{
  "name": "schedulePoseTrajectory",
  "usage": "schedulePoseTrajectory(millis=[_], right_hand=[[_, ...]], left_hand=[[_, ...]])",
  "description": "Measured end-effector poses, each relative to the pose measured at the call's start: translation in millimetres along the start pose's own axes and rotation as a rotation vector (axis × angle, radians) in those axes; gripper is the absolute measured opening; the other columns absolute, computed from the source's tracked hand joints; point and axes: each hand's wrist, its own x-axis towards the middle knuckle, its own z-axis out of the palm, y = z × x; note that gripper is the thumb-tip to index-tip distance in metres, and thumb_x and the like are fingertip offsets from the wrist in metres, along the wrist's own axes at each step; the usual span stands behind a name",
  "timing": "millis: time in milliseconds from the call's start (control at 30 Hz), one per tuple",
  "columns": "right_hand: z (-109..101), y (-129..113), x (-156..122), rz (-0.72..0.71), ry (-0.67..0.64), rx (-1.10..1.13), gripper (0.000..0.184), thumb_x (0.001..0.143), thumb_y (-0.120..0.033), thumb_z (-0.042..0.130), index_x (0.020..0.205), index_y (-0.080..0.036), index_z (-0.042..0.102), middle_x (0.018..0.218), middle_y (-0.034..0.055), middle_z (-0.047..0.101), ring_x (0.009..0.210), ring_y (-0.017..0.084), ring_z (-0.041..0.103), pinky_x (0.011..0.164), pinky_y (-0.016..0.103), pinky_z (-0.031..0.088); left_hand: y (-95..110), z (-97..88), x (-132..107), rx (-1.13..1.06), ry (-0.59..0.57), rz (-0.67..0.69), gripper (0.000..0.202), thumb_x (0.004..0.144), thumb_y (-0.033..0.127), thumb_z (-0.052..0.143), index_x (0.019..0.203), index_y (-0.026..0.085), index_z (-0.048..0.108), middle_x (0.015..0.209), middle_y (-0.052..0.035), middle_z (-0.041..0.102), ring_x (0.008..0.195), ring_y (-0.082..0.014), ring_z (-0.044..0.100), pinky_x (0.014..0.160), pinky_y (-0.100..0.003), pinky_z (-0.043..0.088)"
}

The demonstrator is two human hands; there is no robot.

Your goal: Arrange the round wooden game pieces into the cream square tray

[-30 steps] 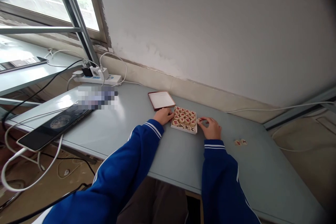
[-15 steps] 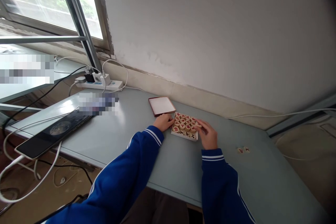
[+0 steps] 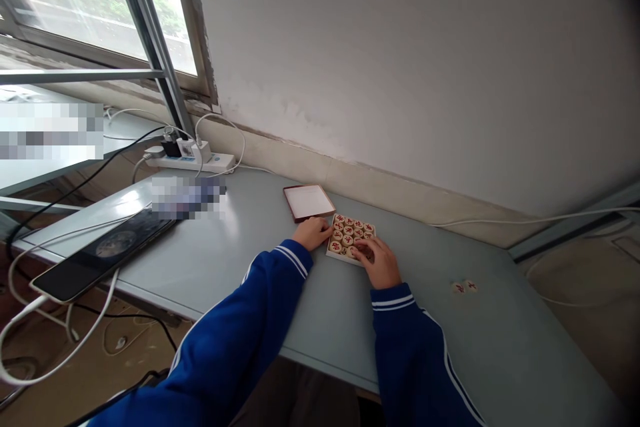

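Observation:
A small white box [image 3: 338,255] packed with several round wooden chess pieces [image 3: 349,230] marked in red and black sits on the grey table [image 3: 250,260]. My left hand [image 3: 313,233] rests curled against the box's left side. My right hand [image 3: 379,260] lies over the box's near right corner, fingers bent down onto the pieces there; what it pinches, if anything, is hidden. The box's lid [image 3: 308,202] lies open side up just behind the left hand.
Two loose chess pieces [image 3: 465,287] lie on the table to the right. A tablet [image 3: 103,250] with a white cable lies at the left edge. A power strip [image 3: 190,159] with plugs sits by the window. A white cable [image 3: 525,219] runs along the wall.
My right hand moved left from beside the box, where it held a piece, to over the box's near right corner. The left hand has stayed put.

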Motion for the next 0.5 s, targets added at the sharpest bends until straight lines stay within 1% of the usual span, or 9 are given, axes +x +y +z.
schedulePoseTrajectory(millis=[100, 200, 333, 400, 433, 500], right_hand=[[-4.0, 4.2, -1.8, 0.024, -0.038, -0.090, 0.024, 0.078, -0.043, 0.051, 0.076, -0.020, 0.059, 0.076, 0.0015, 0.060, 0.072, 0.015, 0.053, 0.064, 0.027, 0.035], [-2.7, 5.0, -3.8, 0.006, -0.041, -0.183, 0.031, 0.082, -0.043, 0.044, 0.066, -0.019, 0.056, 0.072, 0.0011, 0.060, 0.071, 0.014, 0.052, 0.062, 0.026, 0.030], [3.6, -0.6, -4.2, -0.078, -0.053, -0.217, 0.028, 0.083, -0.038, 0.043, 0.067, -0.020, 0.057, 0.075, 0.0003, 0.060, 0.074, 0.013, 0.052, 0.064, 0.026, 0.026], [1.8, -3.4, -2.9, -0.092, -0.030, -0.260, 0.027, 0.083, -0.037, 0.043, 0.069, -0.020, 0.058, 0.075, 0.0002, 0.060, 0.074, 0.013, 0.051, 0.065, 0.027, 0.025], [-1.8, -3.2, -2.3, -0.074, -0.003, -0.301, 0.027, 0.083, -0.037, 0.044, 0.069, -0.020, 0.059, 0.074, 0.0003, 0.060, 0.074, 0.013, 0.051, 0.066, 0.028, 0.025], [-14.8, 3.3, -3.0, 0.028, 0.088, -0.411, 0.027, 0.083, -0.038, 0.042, 0.070, -0.021, 0.060, 0.077, 0.0016, 0.061, 0.077, 0.015, 0.050, 0.068, 0.030, 0.025]], left_hand=[[0.1, 0.4, 0.0, -0.004, 0.002, -0.004, 0.044, 0.084, 0.041, 0.033, 0.057, 0.016, 0.057, 0.074, -0.0046, 0.063, 0.068, -0.0143, 0.056, 0.062, -0.023, 0.037], [1.1, 0.1, -0.5, -0.005, 0.005, -0.010, 0.045, 0.084, 0.041, 0.033, 0.056, 0.015, 0.056, 0.072, -0.0050, 0.062, 0.067, -0.0143, 0.055, 0.063, -0.023, 0.037], [2.3, -0.9, -0.9, -0.015, 0.001, -0.013, 0.043, 0.083, 0.041, 0.033, 0.056, 0.016, 0.055, 0.073, -0.0048, 0.063, 0.069, -0.0148, 0.056, 0.063, -0.023, 0.037], [2.8, -1.9, -1.2, -0.021, -0.009, -0.009, 0.043, 0.083, 0.040, 0.033, 0.055, 0.016, 0.055, 0.074, -0.0045, 0.063, 0.069, -0.0146, 0.056, 0.063, -0.023, 0.037], [3.1, -2.4, -1.4, -0.024, -0.012, -0.009, 0.043, 0.083, 0.040, 0.033, 0.055, 0.016, 0.055, 0.074, -0.0044, 0.063, 0.068, -0.0145, 0.056, 0.062, -0.023, 0.037], [3.7, -3.5, -1.6, -0.030, -0.017, -0.008, 0.044, 0.083, 0.040, 0.033, 0.053, 0.016, 0.054, 0.074, -0.0044, 0.063, 0.068, -0.0144, 0.056, 0.062, -0.023, 0.037]])
